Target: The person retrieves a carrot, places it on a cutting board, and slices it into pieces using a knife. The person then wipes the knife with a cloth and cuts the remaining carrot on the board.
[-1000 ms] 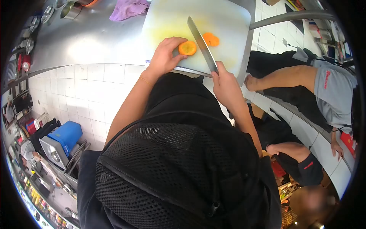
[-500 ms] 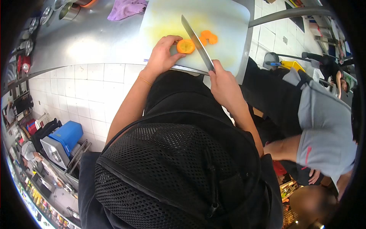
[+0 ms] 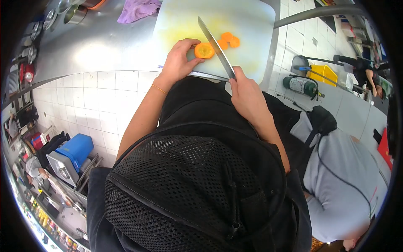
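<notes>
My left hand (image 3: 181, 59) grips a thick piece of carrot (image 3: 204, 51) between thumb and fingers, its round cut face showing. The carrot rests near the front edge of a white cutting board (image 3: 252, 25) with yellowish stains. In my right hand (image 3: 247, 90) is the handle of a kitchen knife (image 3: 215, 45). Its long blade slants up and left across the board, just to the right of the carrot piece. Several carrot slices (image 3: 227, 37) lie together on the other side of the blade.
A purple cloth (image 3: 137, 10) and metal containers (image 3: 76, 14) sit on the steel counter (image 3: 105, 46). To the right are a metal rail (image 3: 319, 16), a green cylinder (image 3: 300, 85) and a yellow bin (image 3: 324, 74). A person in a grey shirt (image 3: 342, 180) is close by on my right.
The person in grey on my right has shifted back and lower in view, uncovering the green cylinder and more of the yellow bin. My hands, the knife and the carrot have hardly moved.
</notes>
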The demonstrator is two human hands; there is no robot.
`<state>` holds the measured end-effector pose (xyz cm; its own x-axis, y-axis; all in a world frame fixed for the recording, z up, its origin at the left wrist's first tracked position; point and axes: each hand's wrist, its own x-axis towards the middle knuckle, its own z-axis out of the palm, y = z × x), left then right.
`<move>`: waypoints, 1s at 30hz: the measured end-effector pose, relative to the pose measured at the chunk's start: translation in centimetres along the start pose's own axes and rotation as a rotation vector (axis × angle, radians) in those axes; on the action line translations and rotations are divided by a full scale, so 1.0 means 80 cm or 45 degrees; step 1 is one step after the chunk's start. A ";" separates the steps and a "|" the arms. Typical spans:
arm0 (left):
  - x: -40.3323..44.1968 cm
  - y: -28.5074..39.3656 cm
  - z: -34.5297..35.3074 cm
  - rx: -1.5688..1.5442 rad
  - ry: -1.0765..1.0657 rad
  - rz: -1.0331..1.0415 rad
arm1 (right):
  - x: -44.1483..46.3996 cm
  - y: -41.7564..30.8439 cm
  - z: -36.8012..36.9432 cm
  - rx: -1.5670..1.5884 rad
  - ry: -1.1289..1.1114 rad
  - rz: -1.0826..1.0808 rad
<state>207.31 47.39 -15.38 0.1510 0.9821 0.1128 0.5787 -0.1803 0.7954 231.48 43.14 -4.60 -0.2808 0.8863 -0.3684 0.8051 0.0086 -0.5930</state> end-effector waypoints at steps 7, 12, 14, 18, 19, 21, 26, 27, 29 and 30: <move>0.000 -0.004 0.001 0.016 0.009 0.027 | -0.002 0.002 0.003 -0.035 0.026 -0.012; -0.001 -0.005 0.001 0.030 0.005 0.024 | -0.002 0.000 0.000 -0.036 0.023 -0.023; -0.001 -0.004 0.001 0.028 0.017 0.047 | -0.004 0.001 0.001 -0.029 0.040 -0.037; 0.000 -0.003 0.001 0.029 0.025 0.051 | -0.004 0.003 0.001 -0.034 0.019 -0.019; 0.000 -0.003 0.001 0.022 0.022 0.050 | -0.004 0.004 0.001 -0.027 0.026 -0.027; 0.000 -0.003 0.001 0.015 0.017 0.049 | -0.005 0.004 0.001 -0.018 0.032 -0.035; 0.000 -0.002 0.002 -0.012 0.012 0.009 | -0.006 0.002 -0.002 -0.026 0.023 -0.029; -0.001 -0.001 0.002 -0.010 0.012 0.011 | -0.007 0.003 -0.001 -0.025 0.025 -0.030; 0.000 -0.001 0.002 0.010 0.017 0.041 | -0.007 0.004 0.000 -0.018 0.044 -0.047; 0.000 -0.001 0.002 0.010 0.015 0.041 | -0.007 0.004 0.000 -0.016 0.044 -0.047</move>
<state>207.41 47.35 -15.55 0.1598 0.9764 0.1454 0.5802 -0.2120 0.7864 231.91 42.61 -4.60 -0.2923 0.9007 -0.3215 0.8014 0.0472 -0.5963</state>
